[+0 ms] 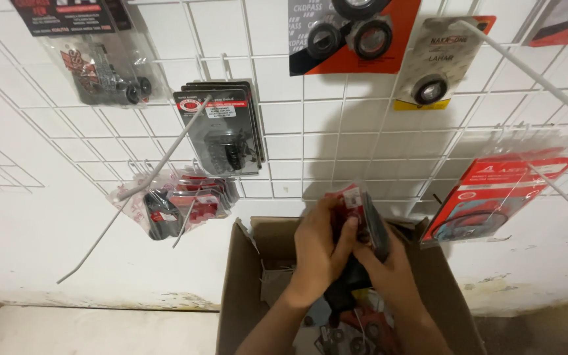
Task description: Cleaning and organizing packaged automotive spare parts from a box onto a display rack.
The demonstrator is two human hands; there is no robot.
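Your left hand (320,253) and right hand (389,266) are both closing their grip around a red-and-black packaged part (361,213) above the open cardboard box (244,276).

A white wire grid panel (310,138) covers the white wall (27,223); below the wall, a pale floor strip (93,329); the lighting is dim and warm.

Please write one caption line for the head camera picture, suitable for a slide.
Both hands, left hand and right hand, hold a red-and-black packet above an open cardboard box, facing a white wire rack.
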